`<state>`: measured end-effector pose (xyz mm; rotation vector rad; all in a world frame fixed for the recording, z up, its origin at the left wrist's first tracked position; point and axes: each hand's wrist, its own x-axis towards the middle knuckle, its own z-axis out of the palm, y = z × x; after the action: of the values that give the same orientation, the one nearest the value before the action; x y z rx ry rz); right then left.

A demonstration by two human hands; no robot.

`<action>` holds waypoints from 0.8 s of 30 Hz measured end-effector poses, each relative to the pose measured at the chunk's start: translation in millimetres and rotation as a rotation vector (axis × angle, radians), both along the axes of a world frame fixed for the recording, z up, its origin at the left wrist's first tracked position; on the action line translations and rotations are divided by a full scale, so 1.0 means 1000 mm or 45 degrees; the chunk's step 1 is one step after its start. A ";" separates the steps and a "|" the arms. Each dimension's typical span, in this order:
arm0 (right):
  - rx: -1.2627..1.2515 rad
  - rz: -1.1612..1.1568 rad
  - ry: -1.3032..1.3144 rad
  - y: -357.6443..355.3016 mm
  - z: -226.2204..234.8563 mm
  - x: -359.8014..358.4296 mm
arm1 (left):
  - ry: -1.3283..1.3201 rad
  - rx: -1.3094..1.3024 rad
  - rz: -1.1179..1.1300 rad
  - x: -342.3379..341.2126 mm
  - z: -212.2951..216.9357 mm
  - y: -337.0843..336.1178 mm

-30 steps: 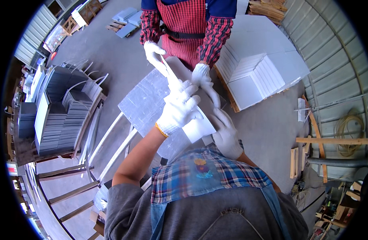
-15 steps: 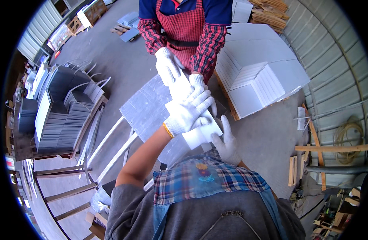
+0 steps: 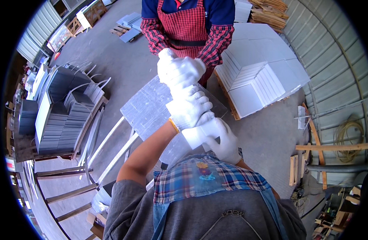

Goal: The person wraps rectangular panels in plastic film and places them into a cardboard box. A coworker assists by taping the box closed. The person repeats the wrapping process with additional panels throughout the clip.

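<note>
A white slab [image 3: 194,138] with a smooth, bright face lies over a scuffed grey board [image 3: 146,105] in front of me. My left hand [image 3: 192,109], in a white knit glove, is closed over the slab's middle, its fingers curled at the right edge. The near right corner is between the fingers and thumb of my gloved right hand [image 3: 225,143]. Just beyond my left hand are the co-worker's white-gloved hands [image 3: 180,71], close together. Glare and the gloves hide the slab's far end and what those hands hold.
Stacked white slabs [image 3: 268,86] stand on a pallet at right. Strapped grey panels [image 3: 68,116] sit on another pallet at left. Pale rails [image 3: 116,154] run near the grey board. The co-worker in a red checked apron [image 3: 184,28] stands opposite.
My left hand's fingers have gone from spread to curled. My right hand has moved left onto the slab's corner. The co-worker's hands have drawn together and slightly away from mine.
</note>
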<state>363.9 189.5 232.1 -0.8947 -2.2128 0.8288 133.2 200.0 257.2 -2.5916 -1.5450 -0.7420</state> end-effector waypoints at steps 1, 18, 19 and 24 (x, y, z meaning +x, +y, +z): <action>0.000 -0.018 -0.094 -0.003 0.009 -0.003 | -0.051 0.005 0.027 0.002 -0.002 0.001; 0.159 -0.084 -0.355 -0.009 -0.003 -0.008 | -0.314 0.217 0.251 0.009 -0.014 -0.007; 0.165 -0.090 -0.346 -0.009 -0.006 -0.008 | -0.314 0.275 0.374 0.014 -0.015 -0.012; 0.207 -0.118 -0.314 -0.011 -0.016 -0.009 | -0.458 0.363 1.088 0.036 -0.024 -0.029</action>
<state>354.6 178.9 216.6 -1.0568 -2.3879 0.5094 168.7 170.7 233.2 -1.4145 -2.1724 -1.2024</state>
